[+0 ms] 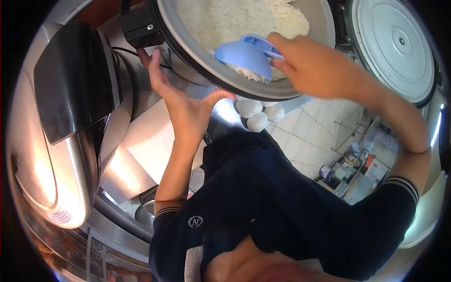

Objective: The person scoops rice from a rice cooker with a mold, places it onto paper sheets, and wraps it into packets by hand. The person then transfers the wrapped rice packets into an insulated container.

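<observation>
Head view | pot (199,59): rice (244,21) inside | right hand (312,63): gripping scoop (240,56) within pot's rim | left hand (182,102): spread against pot's outside | scooping, I'd judge; next needs level lift

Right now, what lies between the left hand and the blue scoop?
In the head view, the pot's rim lies between the left hand and the blue scoop, which the right hand holds.

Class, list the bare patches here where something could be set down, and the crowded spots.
Bare: the pale surface between the left forearm and the dark-lidded appliance; tiled floor between the white round things and the lower-right clutter. Crowded: the pot, holding rice, with the blue scoop and right hand over it.
</observation>
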Motion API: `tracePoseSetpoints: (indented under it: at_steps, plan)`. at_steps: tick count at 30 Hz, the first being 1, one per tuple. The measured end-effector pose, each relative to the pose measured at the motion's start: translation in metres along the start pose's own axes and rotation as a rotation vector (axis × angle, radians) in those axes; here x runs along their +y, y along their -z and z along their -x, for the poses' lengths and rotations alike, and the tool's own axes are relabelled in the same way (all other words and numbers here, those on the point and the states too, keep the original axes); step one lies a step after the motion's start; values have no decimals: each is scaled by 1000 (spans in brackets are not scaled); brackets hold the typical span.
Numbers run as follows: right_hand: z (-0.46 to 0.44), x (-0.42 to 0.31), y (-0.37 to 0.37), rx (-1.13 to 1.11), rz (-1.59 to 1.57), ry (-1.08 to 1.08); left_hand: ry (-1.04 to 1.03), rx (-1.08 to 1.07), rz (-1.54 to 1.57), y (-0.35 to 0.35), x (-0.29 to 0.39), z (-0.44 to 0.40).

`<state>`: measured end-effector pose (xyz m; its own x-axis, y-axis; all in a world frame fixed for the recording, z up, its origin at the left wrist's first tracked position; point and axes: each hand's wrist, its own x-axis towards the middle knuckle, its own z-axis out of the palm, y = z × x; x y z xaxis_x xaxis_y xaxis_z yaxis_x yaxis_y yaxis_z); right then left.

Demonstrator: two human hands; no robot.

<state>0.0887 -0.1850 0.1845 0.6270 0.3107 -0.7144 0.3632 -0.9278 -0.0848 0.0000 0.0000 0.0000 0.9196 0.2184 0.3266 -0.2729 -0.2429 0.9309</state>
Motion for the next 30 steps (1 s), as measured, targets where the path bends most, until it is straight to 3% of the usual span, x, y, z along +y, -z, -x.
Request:
tracePoseSetpoints:
  at_steps: [2, 9, 11, 12, 14, 15, 17, 18, 20, 21, 23, 26, 29, 30]
  plan:
    - [16, -5, -2, 52, 13, -76, 2, 9, 5, -3, 3, 1]
    - [-13, 18, -2, 115, 2, 39, 39, -38, -34, 2, -1, 1]
    - [-47, 44, 3, -113, -161, 223, 37, -10, -40, 3, 2, -1]
    - [-53, 42, 10, -103, -154, 235, 27, 1, -49, 4, 4, -2]
    - [-61, 34, 27, -437, -388, -100, 54, -32, -64, 5, 10, -3]
    - [-66, 40, 29, -421, -376, -86, 38, -17, -73, 5, 11, -4]
    - [-76, 64, 22, -596, -766, -117, 31, -3, -54, 4, 12, -4]
    - [-78, 74, 20, -576, -750, -101, 12, 13, -77, 4, 15, -4]
    - [-77, 90, 17, -729, -1227, -6, 21, 48, -98, 2, 17, 1]
    - [-73, 90, 19, -720, -1210, 14, 47, 60, -112, 1, 20, 5]
    - [-56, 88, 27, -571, -1503, 231, 2, 107, -125, -1, 27, 15]
    - [-15, 68, 20, -399, -1560, 394, -66, 201, -156, 0, 25, 39]
    - [11, 54, -14, -440, -1613, 556, 16, 107, -359, 24, 34, 80]
    - [21, 44, -30, -534, -1657, 605, 64, 179, -349, 28, 41, 95]
